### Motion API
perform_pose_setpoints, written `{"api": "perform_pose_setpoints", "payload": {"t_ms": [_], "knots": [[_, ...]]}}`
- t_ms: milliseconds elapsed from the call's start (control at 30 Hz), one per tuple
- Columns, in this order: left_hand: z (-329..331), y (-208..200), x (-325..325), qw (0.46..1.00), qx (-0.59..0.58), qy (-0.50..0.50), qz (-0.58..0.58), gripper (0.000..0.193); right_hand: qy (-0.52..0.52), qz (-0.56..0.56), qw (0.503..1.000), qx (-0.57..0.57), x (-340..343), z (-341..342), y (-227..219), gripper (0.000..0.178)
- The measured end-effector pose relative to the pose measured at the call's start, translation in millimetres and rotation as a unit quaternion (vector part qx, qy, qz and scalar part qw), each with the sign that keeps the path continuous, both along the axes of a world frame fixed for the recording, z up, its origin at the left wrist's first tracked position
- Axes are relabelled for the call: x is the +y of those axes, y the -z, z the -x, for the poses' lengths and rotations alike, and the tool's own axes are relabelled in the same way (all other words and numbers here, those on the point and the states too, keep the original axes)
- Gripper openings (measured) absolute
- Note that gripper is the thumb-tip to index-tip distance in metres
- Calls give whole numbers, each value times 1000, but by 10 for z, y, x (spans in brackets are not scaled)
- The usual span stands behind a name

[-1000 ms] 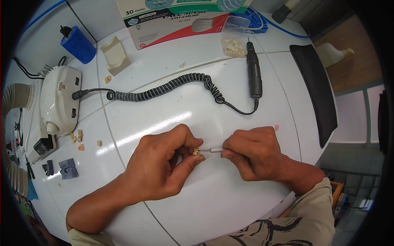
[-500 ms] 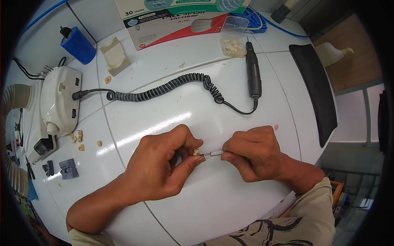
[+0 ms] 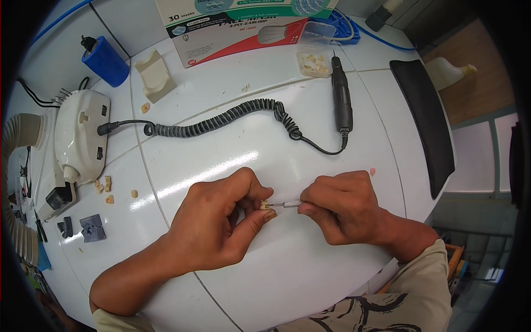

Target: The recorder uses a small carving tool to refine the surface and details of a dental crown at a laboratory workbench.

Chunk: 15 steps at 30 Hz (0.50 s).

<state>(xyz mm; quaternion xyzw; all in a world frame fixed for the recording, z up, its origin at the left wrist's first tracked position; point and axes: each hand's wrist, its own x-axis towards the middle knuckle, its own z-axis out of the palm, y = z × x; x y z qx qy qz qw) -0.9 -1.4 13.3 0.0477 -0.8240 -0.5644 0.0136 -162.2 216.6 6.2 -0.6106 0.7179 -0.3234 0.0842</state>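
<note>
Left hand (image 3: pixel 221 218) pinching cream piece (image 3: pixel 264 205), tiny, irregularly shaped

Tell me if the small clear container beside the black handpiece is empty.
Not empty: several small cream-coloured pieces show inside the clear container. How deep they lie, I cannot tell.

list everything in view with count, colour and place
small piece: 1, cream, in left hand
thin tool: 1, silver, in right hand
drill: 1, black, upper right
coiled cord: 1, black, centre
machine: 1, white, left
hose: 1, beige, left
cylinder: 1, blue, upper left
block: 1, cream, beside cylinder
box: at least 1, white, green, top
tub: 1, clear, beside drill
pad: 1, black, right
bottle: 1, whitish, behind pad
loose pieces: about 5, tan, left
chunks: 2, dark grey, left
scrap: 1, pink, right
table: 1, white, underneath
clutter: uncountable, mixed, edges
sleeves: 2, beige, lower edge
hands: 2, bare, centre
</note>
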Motion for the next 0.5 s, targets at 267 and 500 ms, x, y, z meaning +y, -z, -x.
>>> {"api": "perform_pose_setpoints", "payload": {"t_ms": [267, 500], "knots": [[5, 25, 0, 1000, 16, 0, -5, 19, 3, -4, 1000, 0, 0, 5, -6, 22], [3, 71, 16, 999, 34, 6, -11, 18, 6, 7, 1000, -19, 0, 7, -3, 22]]}}
